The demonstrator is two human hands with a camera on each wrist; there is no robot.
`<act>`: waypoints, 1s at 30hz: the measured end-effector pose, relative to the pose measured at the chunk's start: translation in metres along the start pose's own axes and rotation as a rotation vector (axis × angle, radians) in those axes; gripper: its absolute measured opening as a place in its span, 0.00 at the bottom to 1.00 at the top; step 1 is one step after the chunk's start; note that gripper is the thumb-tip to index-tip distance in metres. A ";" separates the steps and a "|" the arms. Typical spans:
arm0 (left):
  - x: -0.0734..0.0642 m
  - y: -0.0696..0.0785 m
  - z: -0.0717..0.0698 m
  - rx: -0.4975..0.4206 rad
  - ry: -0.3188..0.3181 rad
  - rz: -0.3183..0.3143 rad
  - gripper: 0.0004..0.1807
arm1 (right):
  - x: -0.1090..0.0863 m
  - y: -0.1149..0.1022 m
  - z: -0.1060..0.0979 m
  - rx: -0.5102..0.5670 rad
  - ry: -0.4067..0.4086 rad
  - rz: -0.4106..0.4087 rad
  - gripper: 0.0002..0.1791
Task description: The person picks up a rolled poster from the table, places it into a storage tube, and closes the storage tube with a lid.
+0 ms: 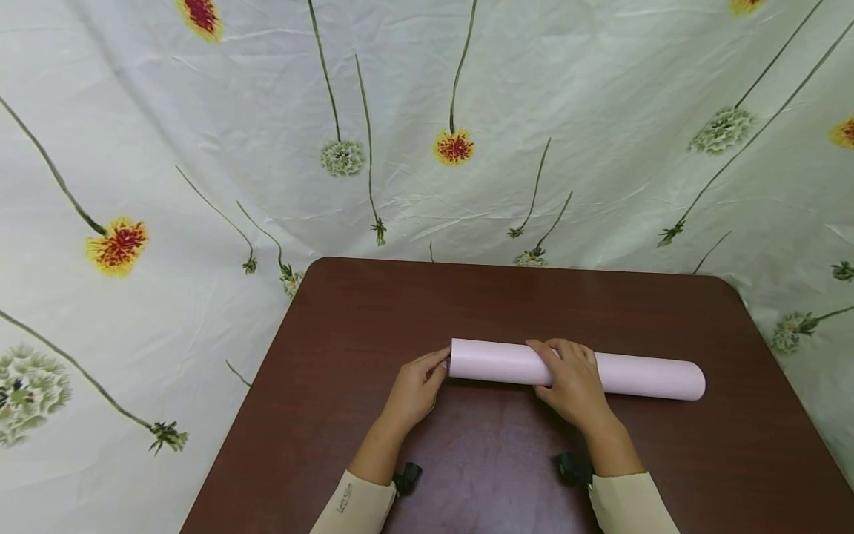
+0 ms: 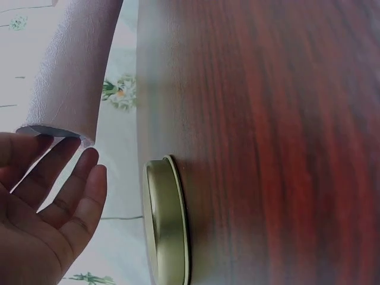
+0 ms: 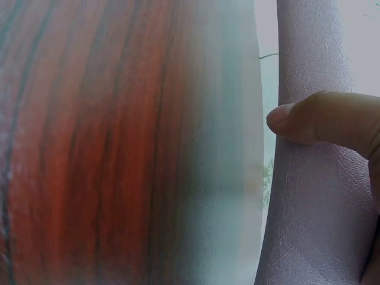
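Tiny writing [image 1: 344,498] on the left sleeve [image 1: 363,508] is too blurry to read. The left hand [image 1: 414,389], fingers apart, touches the left end of a pink roll [image 1: 643,375] above the desk [image 1: 373,311]. The right hand [image 1: 575,386] curls its fingers around the middle.

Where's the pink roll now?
In the head view, right of centre: the pink roll, left hand at its left end, right hand gripping its middle.
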State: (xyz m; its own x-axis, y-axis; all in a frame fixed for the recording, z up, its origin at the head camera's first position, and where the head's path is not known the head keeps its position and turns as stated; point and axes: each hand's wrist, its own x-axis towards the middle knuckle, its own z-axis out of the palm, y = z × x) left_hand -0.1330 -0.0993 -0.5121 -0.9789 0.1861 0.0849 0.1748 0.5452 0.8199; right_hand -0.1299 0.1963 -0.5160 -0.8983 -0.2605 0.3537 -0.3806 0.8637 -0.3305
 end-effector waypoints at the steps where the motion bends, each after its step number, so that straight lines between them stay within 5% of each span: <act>1: 0.000 0.000 0.000 0.001 -0.003 -0.001 0.20 | 0.000 0.000 0.000 -0.002 -0.003 0.000 0.47; 15: 0.001 -0.002 -0.005 -0.019 0.017 -0.020 0.20 | 0.001 0.000 -0.001 -0.004 -0.006 0.002 0.46; 21: 0.000 -0.008 -0.014 -0.036 0.012 -0.074 0.18 | 0.002 0.000 -0.002 -0.002 0.002 -0.002 0.46; 30: -0.008 -0.023 -0.026 0.157 -0.038 -0.054 0.33 | 0.004 0.002 -0.005 -0.005 0.007 -0.016 0.46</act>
State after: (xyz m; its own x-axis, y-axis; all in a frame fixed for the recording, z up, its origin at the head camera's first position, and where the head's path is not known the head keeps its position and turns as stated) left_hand -0.1318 -0.1351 -0.5168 -0.9831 0.1818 0.0194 0.1392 0.6756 0.7240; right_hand -0.1330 0.1992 -0.5110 -0.8904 -0.2713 0.3654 -0.3941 0.8613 -0.3207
